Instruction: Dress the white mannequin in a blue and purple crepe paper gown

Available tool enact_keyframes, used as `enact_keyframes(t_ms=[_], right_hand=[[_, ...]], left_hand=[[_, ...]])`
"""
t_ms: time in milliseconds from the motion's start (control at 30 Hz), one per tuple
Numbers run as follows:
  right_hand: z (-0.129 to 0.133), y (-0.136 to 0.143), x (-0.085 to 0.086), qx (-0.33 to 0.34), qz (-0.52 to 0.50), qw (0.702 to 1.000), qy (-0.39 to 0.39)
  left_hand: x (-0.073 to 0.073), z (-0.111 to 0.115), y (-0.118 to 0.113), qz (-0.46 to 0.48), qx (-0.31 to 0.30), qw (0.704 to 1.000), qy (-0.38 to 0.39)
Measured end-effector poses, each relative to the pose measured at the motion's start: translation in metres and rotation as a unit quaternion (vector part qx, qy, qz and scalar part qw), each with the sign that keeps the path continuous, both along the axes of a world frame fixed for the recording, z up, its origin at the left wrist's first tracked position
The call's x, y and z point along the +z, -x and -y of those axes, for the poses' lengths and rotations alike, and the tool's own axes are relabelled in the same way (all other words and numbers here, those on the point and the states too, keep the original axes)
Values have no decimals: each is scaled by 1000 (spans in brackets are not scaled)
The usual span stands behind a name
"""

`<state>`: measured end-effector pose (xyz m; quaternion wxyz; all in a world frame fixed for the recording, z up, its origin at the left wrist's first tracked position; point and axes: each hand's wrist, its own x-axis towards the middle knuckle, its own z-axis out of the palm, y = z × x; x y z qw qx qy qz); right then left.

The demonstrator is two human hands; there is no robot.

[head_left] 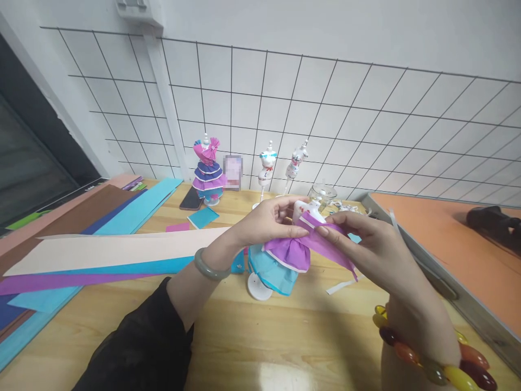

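Note:
A small white dress form (311, 210) tilts over the table, wearing a layered paper skirt (280, 271) with purple over light blue. My left hand (271, 220) is closed around the form's torso, its thumb pressing at the waist. A purple paper strip (331, 251) with a white edge lies across the front of the torso. My right hand (362, 239) pinches this strip between thumb and fingers at the form's right side. The form's round white base (259, 287) shows below the skirt. My left fingertips are partly hidden behind the torso.
Long colored paper sheets (122, 252) spread across the left. A finished dressed form (208, 174), a phone (191, 199) and two bare forms (267, 163) stand or lie at the back. A glass jar (323, 191) is behind my hands; an orange-topped surface (448, 239) borders the right.

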<state>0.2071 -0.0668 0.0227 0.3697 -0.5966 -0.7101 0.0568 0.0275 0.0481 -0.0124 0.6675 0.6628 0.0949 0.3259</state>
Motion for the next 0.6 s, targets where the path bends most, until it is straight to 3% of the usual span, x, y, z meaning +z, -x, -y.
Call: enact_keyframes(t_ms=[600], right_hand=[[0, -1, -4, -9, 3, 1000, -3]], left_hand=[[3, -4, 8, -10, -52, 999, 3]])
